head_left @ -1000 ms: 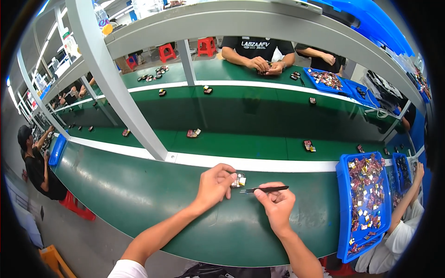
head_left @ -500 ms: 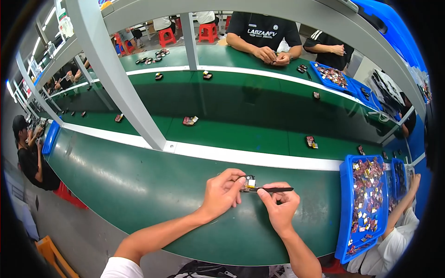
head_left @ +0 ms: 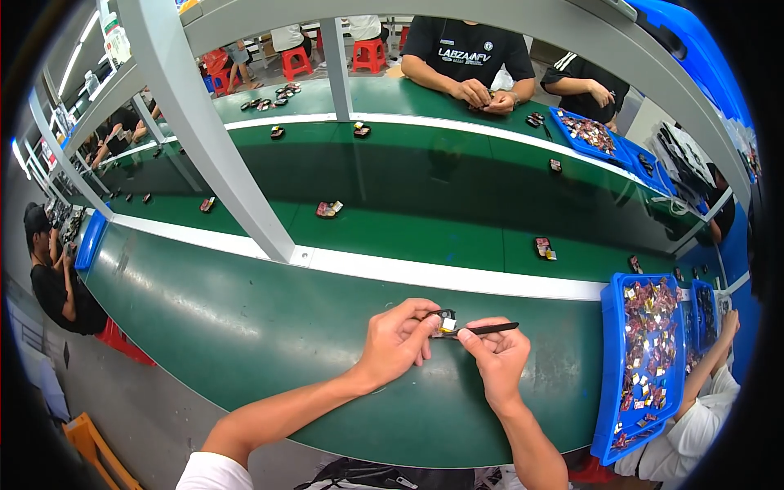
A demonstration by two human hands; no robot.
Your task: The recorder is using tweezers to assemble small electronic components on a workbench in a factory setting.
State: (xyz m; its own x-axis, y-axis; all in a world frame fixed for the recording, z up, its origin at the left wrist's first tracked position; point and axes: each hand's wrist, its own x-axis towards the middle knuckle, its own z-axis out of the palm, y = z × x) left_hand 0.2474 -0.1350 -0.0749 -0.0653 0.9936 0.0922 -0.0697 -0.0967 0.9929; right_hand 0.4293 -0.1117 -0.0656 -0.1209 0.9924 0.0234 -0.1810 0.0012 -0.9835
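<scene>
My left hand (head_left: 398,339) is closed on the edge of a small black plastic casing (head_left: 442,314), pinched between thumb and fingers just above the green bench. A small part with a white face and a yellow strip (head_left: 448,325) sits in or against the casing; how it is seated is too small to tell. In my right hand (head_left: 496,357) is a slim black tweezer-like tool (head_left: 494,328), gripped between thumb and fingers. Its tip points left and reaches the casing's lower edge, partly hidden by my fingers.
A blue tray (head_left: 608,384) heaped with small parts stands at the right. Beyond a white rail (head_left: 392,273), a dark green belt (head_left: 457,237) carries scattered casings (head_left: 329,210). A grey post (head_left: 204,139) rises at front left. Co-workers sit opposite, left and right.
Casings on the belt have shifted slightly left. The black tool's rear end has tipped up a little, and the casing has turned slightly in my left hand.
</scene>
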